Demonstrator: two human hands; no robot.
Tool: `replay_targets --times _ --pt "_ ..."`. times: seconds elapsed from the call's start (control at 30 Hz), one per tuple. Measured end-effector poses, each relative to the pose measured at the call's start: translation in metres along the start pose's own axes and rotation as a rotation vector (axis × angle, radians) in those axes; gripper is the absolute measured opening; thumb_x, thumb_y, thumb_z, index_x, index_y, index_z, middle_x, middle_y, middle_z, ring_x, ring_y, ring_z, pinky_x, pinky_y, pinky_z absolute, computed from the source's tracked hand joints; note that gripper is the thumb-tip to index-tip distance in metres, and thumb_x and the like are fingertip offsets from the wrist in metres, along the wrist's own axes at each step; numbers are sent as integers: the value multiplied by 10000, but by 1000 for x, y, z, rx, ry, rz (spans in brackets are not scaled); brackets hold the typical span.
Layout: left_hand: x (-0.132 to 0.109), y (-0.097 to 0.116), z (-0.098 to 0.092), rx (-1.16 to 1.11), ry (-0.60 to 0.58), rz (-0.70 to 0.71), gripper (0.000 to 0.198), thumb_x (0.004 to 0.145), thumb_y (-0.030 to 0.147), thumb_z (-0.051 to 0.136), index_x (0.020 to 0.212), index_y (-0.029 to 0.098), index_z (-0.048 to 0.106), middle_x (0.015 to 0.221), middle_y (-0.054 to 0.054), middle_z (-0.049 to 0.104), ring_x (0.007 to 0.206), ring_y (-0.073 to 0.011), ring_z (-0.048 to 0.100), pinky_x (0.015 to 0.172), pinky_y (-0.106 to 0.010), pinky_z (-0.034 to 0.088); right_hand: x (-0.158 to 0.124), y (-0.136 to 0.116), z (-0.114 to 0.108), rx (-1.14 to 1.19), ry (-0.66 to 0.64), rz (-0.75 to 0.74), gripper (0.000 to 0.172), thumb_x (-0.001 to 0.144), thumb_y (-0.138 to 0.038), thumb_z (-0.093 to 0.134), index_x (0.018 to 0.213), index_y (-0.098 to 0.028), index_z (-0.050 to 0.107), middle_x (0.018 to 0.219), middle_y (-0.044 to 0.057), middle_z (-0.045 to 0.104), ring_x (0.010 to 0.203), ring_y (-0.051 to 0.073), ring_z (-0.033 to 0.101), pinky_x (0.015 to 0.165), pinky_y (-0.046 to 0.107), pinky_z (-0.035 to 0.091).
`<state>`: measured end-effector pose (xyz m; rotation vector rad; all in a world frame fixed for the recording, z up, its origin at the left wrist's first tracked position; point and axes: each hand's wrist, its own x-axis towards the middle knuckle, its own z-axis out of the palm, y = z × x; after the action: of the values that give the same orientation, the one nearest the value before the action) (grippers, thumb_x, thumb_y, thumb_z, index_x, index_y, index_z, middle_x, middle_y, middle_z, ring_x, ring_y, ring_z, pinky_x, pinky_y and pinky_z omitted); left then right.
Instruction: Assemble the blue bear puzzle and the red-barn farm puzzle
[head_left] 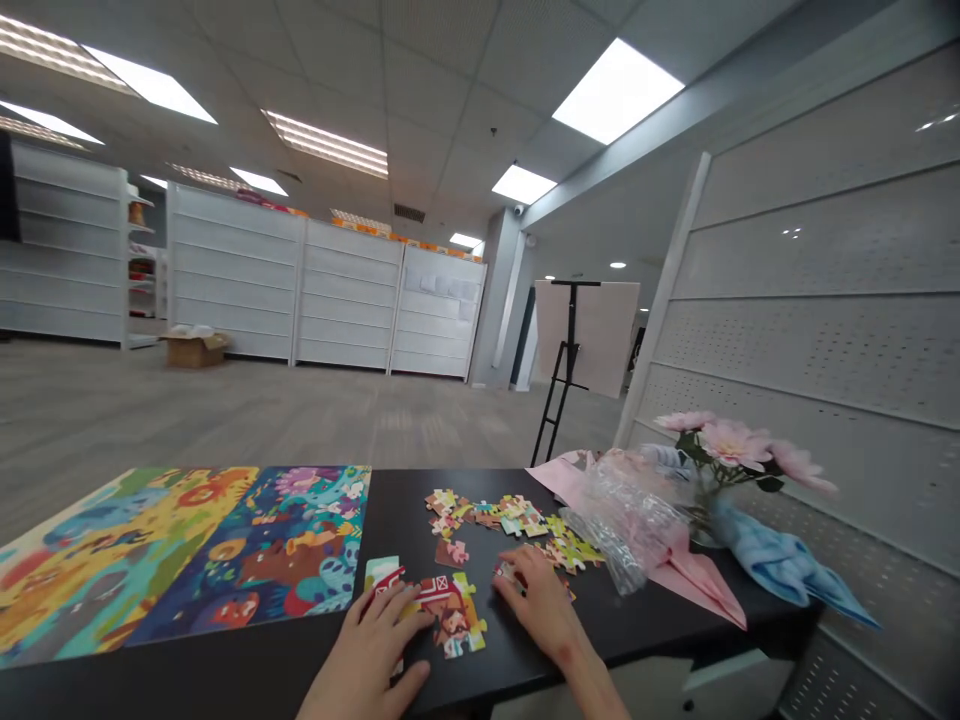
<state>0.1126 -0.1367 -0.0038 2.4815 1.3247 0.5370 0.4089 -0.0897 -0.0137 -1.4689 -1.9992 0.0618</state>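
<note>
My left hand [375, 645] lies with its fingers spread over the left side of a partly joined puzzle section [454, 615], which shows a red barn and a figure. A pale corner [384, 568] of pieces sticks out beyond its fingertips. To the right, my right hand [536, 600] is curled at the tabletop around a small puzzle piece [504, 570], mostly covered by the fingers. A single pink piece [452, 553] lies above the barn section. Further back, several loose pieces [523, 515] form an irregular cluster, and yellow-green ones [574, 545] spread to the right.
Two finished colourful puzzle pictures [292, 550] lie on the left of the black table [401, 500]. At right are crumpled clear plastic [619, 510], pink paper [701, 580], a vase of pink flowers [731, 445] and a blue cloth [780, 560]. An easel [570, 350] stands beyond.
</note>
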Motion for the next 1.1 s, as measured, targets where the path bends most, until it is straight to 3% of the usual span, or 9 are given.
replay_targets --times 0.1,0.2,0.3,0.5,0.67,0.8,0.9,1.0,1.1 --pt "-3 -1 5 -29 25 3 427 871 320 600 1289 402 567 1516 7 460 1420 -288 373 1173 -574 247 20 31 -4 -87 125 124 398 993 -327 336 1151 -177 670 1180 110 668 1140 216 594 1006 321 429" --pt "-4 -6 16 -86 232 -44 480 846 254 599 1319 279 519 1581 -85 330 1456 -308 288 1165 -541 282 56 73 -13 -190 75 289 404 950 -248 355 1148 -128 686 1172 145 685 1114 240 614 999 337 420" --pt "-3 -13 23 -161 442 -131 356 890 237 515 1244 202 510 1579 -153 267 1468 -317 244 1133 -531 333 93 107 -21 -205 -17 366 322 844 -174 467 988 -140 753 1058 150 733 1036 262 652 915 328 442" --pt "-1 -14 23 -214 434 -180 402 868 204 491 1268 225 462 1541 -147 310 1449 -307 265 1131 -546 299 128 132 -15 -139 -191 473 104 653 -213 650 566 -198 706 626 53 705 689 222 654 644 276 410" --pt "-3 -7 14 -225 388 -227 405 875 240 461 1273 170 446 1461 -174 392 1393 -284 342 1132 -490 291 126 123 -14 15 -167 571 55 598 -209 649 585 -171 687 531 41 628 591 202 599 554 269 362" --pt "-3 -3 6 -212 342 -225 460 846 234 457 1301 166 442 1427 -154 428 1371 -260 350 1139 -424 259 125 107 -36 177 -50 614 280 645 -244 578 856 -136 726 530 36 586 554 196 560 525 280 347" --pt "-2 -1 5 -204 330 -230 467 843 241 439 1304 164 454 1353 -137 489 1313 -249 401 1103 -375 284 123 84 -44 320 24 592 484 667 -260 515 1110 -135 663 516 -12 527 518 176 519 519 274 345" --pt "-1 1 6 -173 332 -251 450 835 242 431 1275 169 487 1295 -117 527 1260 -248 433 1070 -353 295 116 42 -21 508 -28 494 501 670 -302 522 1145 -172 616 545 -42 532 525 154 520 526 253 364" --pt "0 2 9 -130 325 -258 478 810 237 443 1280 166 498 1306 -113 529 1277 -259 415 1079 -357 271 107 -8 26 673 -164 400 327 610 -336 642 904 -196 621 616 -28 600 531 137 538 511 239 372"
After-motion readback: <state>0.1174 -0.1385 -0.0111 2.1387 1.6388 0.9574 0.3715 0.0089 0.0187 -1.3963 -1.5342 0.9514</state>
